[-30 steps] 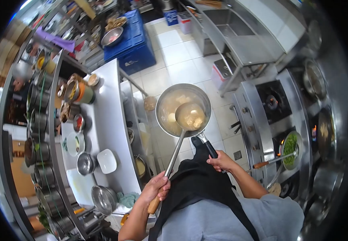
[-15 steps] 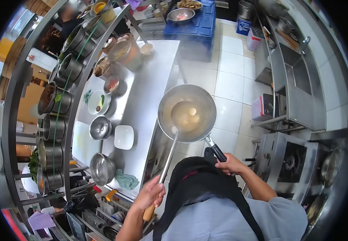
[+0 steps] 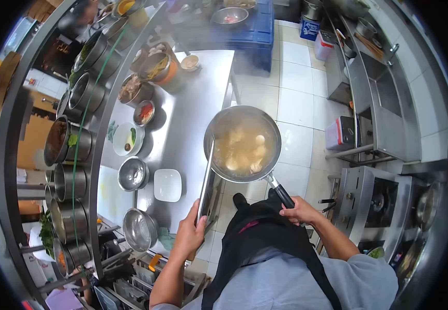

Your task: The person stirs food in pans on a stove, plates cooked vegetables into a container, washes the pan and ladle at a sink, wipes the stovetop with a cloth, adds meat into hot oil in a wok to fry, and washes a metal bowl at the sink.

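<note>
My right hand (image 3: pixel 300 211) is wrapped round the black handle of a steel pan (image 3: pixel 242 112), which is held level in front of my apron beside the steel table. Steaming yellowish broth (image 3: pixel 239 147) with several pale pieces fills much of it. My left hand (image 3: pixel 190 230) is closed on the metal shaft of a ladle (image 3: pixel 208 173). The shaft runs up to the pan's left side; the ladle's bowl cannot be made out there. Left of the pan, a square white bowl (image 3: pixel 167 185) stands on the table beside two steel bowls (image 3: pixel 133 174).
The steel table (image 3: pixel 190 111) also bears a white bowl of greens (image 3: pixel 128 139) and several food containers. A rack of steel pots (image 3: pixel 69 182) lines the left. A stove (image 3: pixel 371 201) and sink (image 3: pixel 384 90) stand right. A blue chest (image 3: pixel 257 31) is ahead on the tiled floor.
The ladle's bowl has left the middle of the pan, and its shaft now stands steeper at the left side. My left hand has moved up, and more pale pieces show in the broth.
</note>
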Tool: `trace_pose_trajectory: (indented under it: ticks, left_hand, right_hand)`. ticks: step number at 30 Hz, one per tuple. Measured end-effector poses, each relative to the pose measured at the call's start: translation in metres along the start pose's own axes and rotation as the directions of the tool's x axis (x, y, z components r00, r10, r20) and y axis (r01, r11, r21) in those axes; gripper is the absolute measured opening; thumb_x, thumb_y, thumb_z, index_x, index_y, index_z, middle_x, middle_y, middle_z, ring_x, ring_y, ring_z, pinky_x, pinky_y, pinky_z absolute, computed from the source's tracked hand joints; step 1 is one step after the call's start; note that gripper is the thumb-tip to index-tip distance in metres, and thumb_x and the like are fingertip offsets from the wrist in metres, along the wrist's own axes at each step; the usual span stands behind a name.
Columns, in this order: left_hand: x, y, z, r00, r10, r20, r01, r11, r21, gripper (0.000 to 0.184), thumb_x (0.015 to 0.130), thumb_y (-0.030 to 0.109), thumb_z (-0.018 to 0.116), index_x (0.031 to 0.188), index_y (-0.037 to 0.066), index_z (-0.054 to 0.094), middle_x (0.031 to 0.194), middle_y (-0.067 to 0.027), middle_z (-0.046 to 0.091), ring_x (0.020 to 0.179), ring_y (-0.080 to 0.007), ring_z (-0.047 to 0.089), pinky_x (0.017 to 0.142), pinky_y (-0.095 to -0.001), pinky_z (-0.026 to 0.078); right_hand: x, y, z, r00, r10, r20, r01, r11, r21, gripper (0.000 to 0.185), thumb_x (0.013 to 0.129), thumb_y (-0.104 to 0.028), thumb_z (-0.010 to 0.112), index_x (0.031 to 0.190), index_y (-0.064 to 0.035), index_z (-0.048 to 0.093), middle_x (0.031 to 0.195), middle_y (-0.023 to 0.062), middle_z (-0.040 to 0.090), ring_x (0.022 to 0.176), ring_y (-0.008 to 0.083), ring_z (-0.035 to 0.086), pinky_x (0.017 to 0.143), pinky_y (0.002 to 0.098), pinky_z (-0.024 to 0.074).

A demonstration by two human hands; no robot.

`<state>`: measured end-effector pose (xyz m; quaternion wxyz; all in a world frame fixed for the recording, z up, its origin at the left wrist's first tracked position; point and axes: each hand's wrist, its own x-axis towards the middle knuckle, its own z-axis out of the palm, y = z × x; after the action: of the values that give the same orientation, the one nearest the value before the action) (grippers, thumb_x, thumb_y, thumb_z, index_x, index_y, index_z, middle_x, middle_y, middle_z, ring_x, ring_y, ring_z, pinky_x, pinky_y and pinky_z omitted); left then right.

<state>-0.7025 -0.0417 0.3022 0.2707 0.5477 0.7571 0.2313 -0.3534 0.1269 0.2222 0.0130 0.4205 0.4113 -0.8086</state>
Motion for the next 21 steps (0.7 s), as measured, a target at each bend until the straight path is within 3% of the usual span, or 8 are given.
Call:
trace_pose_trajectory:
  ticks: [2,3,4,6,10,12,14,21]
  left_hand:
    - [0.003,0.01,-0.006,0.846,-0.337,0.413,0.511,0.732,-0.451,0.06,0.101,0.015,0.055,0.155,0.008,0.03,0.077,-0.0099,0.059,0.048,-0.0187,0.056,0.046,-0.0332,0.046]
    - [0.003,0.005,-0.002,0.841,-0.304,0.448,0.527,0.647,-0.551,0.059,0.103,0.016,0.054,0.156,0.009,0.028,0.071,-0.0009,0.047,0.047,-0.0054,0.042,0.039,-0.0241,0.037]
    - [0.003,0.0,-0.003,0.836,-0.289,0.466,0.528,0.654,-0.542,0.059,0.103,0.016,0.054,0.156,0.009,0.028,0.071,-0.0009,0.047,0.047,-0.0054,0.042,0.039,-0.0241,0.037]
    - [0.008,-0.002,-0.008,0.756,-0.244,0.607,0.646,0.426,-0.633,0.059,0.103,0.017,0.054,0.156,0.01,0.028,0.071,-0.0015,0.048,0.046,-0.0075,0.044,0.04,-0.0242,0.04]
    - [0.023,0.009,-0.021,0.682,-0.147,0.716,0.709,0.371,-0.6,0.054,0.104,0.016,0.051,0.154,0.011,0.03,0.071,-0.0009,0.047,0.045,-0.007,0.043,0.04,-0.0226,0.039]
    - [0.033,0.02,-0.024,0.666,-0.121,0.736,0.695,0.459,-0.553,0.053,0.104,0.015,0.05,0.154,0.012,0.031,0.071,-0.001,0.048,0.045,-0.0069,0.043,0.04,-0.0225,0.039]
    - [0.043,0.031,-0.021,0.707,-0.135,0.694,0.563,0.702,-0.436,0.053,0.104,0.015,0.05,0.154,0.012,0.032,0.072,-0.0006,0.047,0.046,-0.0068,0.042,0.04,-0.0224,0.038]
    - [0.093,0.101,0.01,0.627,-0.069,0.776,0.472,0.827,-0.307,0.053,0.104,0.018,0.052,0.153,0.013,0.034,0.069,0.0011,0.045,0.047,-0.0072,0.042,0.041,-0.023,0.039]
  right_hand:
    - [0.0,0.004,0.013,1.0,-0.009,-0.007,0.01,0.995,0.104,0.028,0.088,-0.009,0.071,0.083,-0.0102,0.043,0.056,-0.0024,0.042,0.043,0.008,0.042,0.038,0.0268,0.0362]
    - [-0.001,0.007,0.019,1.0,-0.008,-0.026,0.011,0.993,0.119,0.028,0.088,-0.009,0.071,0.083,-0.0102,0.043,0.056,-0.0024,0.042,0.043,0.008,0.042,0.038,0.0268,0.0362]
    - [0.0,0.01,0.025,0.998,-0.013,-0.058,0.022,0.987,0.159,0.028,0.088,-0.008,0.071,0.083,-0.0103,0.044,0.056,-0.0026,0.043,0.043,0.0078,0.042,0.038,0.0267,0.0361]
    - [-0.002,0.017,0.034,0.993,-0.018,-0.116,0.043,0.975,0.216,0.028,0.088,-0.008,0.071,0.083,-0.0104,0.044,0.056,-0.0028,0.043,0.043,0.0075,0.042,0.038,0.0266,0.0361]
    - [-0.009,0.032,0.043,0.979,-0.058,-0.197,0.115,0.95,0.289,0.028,0.089,-0.009,0.071,0.084,-0.0111,0.043,0.058,-0.0038,0.043,0.043,0.0065,0.04,0.038,0.0261,0.0353]
    - [-0.015,0.039,0.044,0.969,-0.071,-0.239,0.147,0.937,0.316,0.029,0.089,-0.009,0.071,0.085,-0.0119,0.043,0.059,-0.0045,0.042,0.043,0.0058,0.039,0.039,0.0257,0.0343]
    - [-0.022,0.047,0.041,0.956,-0.113,-0.27,0.206,0.916,0.344,0.029,0.089,-0.009,0.071,0.083,-0.0106,0.042,0.057,-0.0037,0.043,0.043,0.0061,0.041,0.038,0.0254,0.036]
    - [-0.062,0.084,0.014,0.895,-0.167,-0.415,0.368,0.8,0.474,0.028,0.089,-0.01,0.071,0.087,-0.01,0.042,0.056,-0.004,0.042,0.042,0.0058,0.04,0.037,0.0247,0.0356]
